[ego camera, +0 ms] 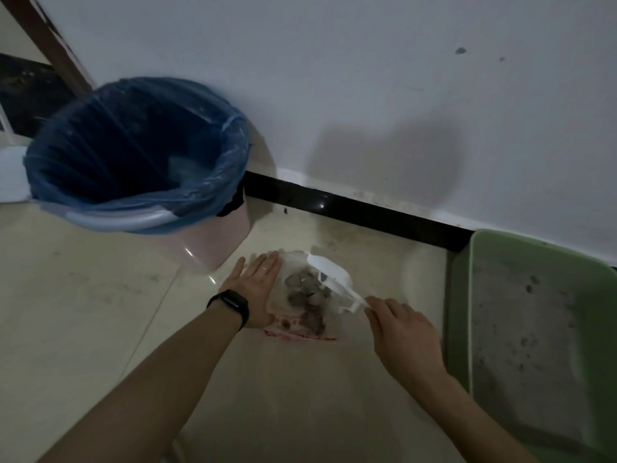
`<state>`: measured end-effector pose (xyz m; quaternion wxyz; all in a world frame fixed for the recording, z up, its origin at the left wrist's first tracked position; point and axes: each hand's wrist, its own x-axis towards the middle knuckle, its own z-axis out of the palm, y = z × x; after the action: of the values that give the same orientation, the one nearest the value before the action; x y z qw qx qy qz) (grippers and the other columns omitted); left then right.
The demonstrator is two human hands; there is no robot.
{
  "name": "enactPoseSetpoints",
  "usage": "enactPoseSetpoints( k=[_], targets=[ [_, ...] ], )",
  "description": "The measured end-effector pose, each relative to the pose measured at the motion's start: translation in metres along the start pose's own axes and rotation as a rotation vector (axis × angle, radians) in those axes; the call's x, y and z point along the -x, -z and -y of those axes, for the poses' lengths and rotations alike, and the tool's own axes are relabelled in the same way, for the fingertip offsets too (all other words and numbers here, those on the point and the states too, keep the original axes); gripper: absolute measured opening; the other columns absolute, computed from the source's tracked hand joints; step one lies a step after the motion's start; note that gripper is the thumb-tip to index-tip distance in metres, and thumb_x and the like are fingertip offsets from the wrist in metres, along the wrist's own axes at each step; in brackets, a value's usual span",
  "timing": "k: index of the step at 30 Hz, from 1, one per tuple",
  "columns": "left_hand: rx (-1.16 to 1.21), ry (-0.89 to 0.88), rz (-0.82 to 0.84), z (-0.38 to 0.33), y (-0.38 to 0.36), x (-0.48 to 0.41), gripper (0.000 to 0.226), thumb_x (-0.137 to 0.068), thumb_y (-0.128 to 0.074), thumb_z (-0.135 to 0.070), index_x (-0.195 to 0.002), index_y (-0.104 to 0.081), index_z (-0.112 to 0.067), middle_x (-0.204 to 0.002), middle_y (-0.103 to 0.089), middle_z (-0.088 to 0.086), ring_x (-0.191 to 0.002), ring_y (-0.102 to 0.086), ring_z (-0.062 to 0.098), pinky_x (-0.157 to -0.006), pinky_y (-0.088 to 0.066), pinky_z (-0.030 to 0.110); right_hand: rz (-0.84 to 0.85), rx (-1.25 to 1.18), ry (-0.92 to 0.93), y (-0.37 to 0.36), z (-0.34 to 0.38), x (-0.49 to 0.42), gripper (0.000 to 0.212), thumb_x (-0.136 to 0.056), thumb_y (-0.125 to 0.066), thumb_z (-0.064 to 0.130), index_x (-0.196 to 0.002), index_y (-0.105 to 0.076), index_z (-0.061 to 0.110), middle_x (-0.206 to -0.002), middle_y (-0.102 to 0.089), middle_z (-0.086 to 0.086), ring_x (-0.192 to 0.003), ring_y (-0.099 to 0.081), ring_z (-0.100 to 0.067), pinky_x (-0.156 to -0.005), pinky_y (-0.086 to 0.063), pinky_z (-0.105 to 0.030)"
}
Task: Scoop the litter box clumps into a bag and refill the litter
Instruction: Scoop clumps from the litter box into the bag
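Observation:
A clear plastic bag (293,329) with red print lies flat on the floor, holding several grey litter clumps (305,292). My left hand (255,285) presses flat on the bag's left side, fingers straight. My right hand (397,329) pinches the handle of a white litter scoop (334,275), whose head rests over the clumps. The green litter box (534,329) with grey litter stands at the right, against the wall.
A pink bin lined with a blue bag (140,155) stands at the left near the wall. A black baseboard (367,212) runs along the white wall. Pale floor tiles spread in front and to the left.

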<state>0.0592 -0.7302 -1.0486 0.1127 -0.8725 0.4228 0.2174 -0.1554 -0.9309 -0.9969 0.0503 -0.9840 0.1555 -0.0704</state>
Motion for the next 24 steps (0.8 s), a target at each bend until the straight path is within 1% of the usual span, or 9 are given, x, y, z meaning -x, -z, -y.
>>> enactPoseSetpoints(
  k=[4,7,9,11,12,14,17,20,24],
  targets=[
    [-0.004,-0.007,-0.019,-0.009,0.003,-0.004,0.109,-0.081,-0.049,-0.061,-0.149,0.025,-0.017,-0.159,0.024,0.002,-0.147,0.016,0.019,-0.118,0.011,0.045,-0.007,-0.081,-0.101,0.011,-0.010,0.003,0.013,-0.092,-0.064,0.025,-0.102,-0.071,0.019,-0.073,-0.065,0.003,-0.053,-0.056,-0.021,-0.045,-0.043,-0.027],
    [0.041,-0.016,-0.024,-0.017,0.013,-0.013,0.109,-0.080,-0.051,-0.056,-0.150,0.024,-0.020,-0.158,0.026,-0.001,-0.146,0.018,0.018,-0.118,0.011,0.045,0.066,-0.202,-0.235,0.025,-0.022,0.008,0.018,-0.097,-0.057,0.031,-0.109,-0.069,0.025,-0.080,-0.069,0.005,-0.062,-0.063,-0.021,-0.051,-0.051,-0.033],
    [0.066,-0.023,-0.033,-0.027,0.021,-0.020,0.107,-0.081,-0.051,-0.052,-0.150,0.024,-0.020,-0.158,0.027,-0.001,-0.146,0.018,0.017,-0.118,0.011,0.044,0.065,-0.389,-0.390,0.035,-0.038,0.016,0.021,-0.098,-0.051,0.038,-0.109,-0.067,0.031,-0.084,-0.071,0.009,-0.071,-0.066,-0.013,-0.060,-0.055,-0.036],
    [0.108,-0.043,-0.056,-0.044,0.030,-0.030,0.104,-0.083,-0.048,-0.053,-0.149,0.025,-0.022,-0.158,0.027,-0.001,-0.147,0.018,0.018,-0.118,0.011,0.044,0.013,-0.636,-0.604,0.047,-0.058,0.031,0.021,-0.098,-0.050,0.042,-0.098,-0.070,0.034,-0.084,-0.071,0.017,-0.072,-0.064,0.000,-0.063,-0.052,-0.031],
    [0.133,-0.066,-0.079,-0.055,0.034,-0.037,0.103,-0.083,-0.047,-0.055,-0.149,0.026,-0.025,-0.158,0.027,-0.002,-0.147,0.017,0.018,-0.118,0.011,0.044,-0.031,-0.729,-0.713,0.052,-0.072,0.041,0.022,-0.097,-0.051,0.042,-0.091,-0.071,0.033,-0.078,-0.071,0.016,-0.064,-0.061,0.001,-0.061,-0.048,-0.028],
    [0.181,-0.126,-0.112,-0.085,0.043,-0.051,0.100,-0.084,-0.045,-0.056,-0.148,0.026,-0.028,-0.158,0.025,-0.003,-0.147,0.016,0.017,-0.118,0.011,0.042,-0.110,-0.808,-0.919,0.061,-0.105,0.069,0.026,-0.097,-0.054,0.037,-0.078,-0.070,0.028,-0.067,-0.067,0.000,-0.051,-0.053,-0.007,-0.057,-0.041,-0.029],
    [0.245,-0.229,-0.172,-0.149,0.055,-0.068,0.092,-0.089,-0.038,-0.060,-0.150,0.022,-0.028,-0.157,0.026,-0.005,-0.147,0.017,0.015,-0.116,0.011,0.039,-0.179,-0.751,-1.161,0.075,-0.158,0.119,0.031,-0.097,-0.058,0.030,-0.070,-0.070,0.021,-0.060,-0.065,-0.007,-0.052,-0.053,-0.022,-0.060,-0.043,-0.036],
    [0.304,-0.321,-0.228,-0.229,0.064,-0.074,0.083,-0.094,-0.030,-0.060,-0.153,0.015,-0.024,-0.159,0.021,-0.005,-0.147,0.015,0.014,-0.117,0.009,0.039,-0.025,-0.597,-1.286,0.080,-0.202,0.167,0.033,-0.098,-0.054,0.028,-0.072,-0.070,0.015,-0.074,-0.072,-0.007,-0.067,-0.063,-0.027,-0.071,-0.051,-0.039],
    [0.339,-0.374,-0.212,-0.314,0.070,-0.081,0.083,-0.096,-0.028,-0.058,-0.151,0.020,-0.021,-0.159,0.023,-0.003,-0.148,0.013,0.016,-0.118,0.006,0.042,0.172,-0.508,-1.334,0.079,-0.238,0.194,0.038,-0.096,-0.054,0.032,-0.069,-0.069,0.009,-0.059,-0.065,-0.003,-0.057,-0.059,-0.021,-0.057,-0.041,-0.030]
  ],
)
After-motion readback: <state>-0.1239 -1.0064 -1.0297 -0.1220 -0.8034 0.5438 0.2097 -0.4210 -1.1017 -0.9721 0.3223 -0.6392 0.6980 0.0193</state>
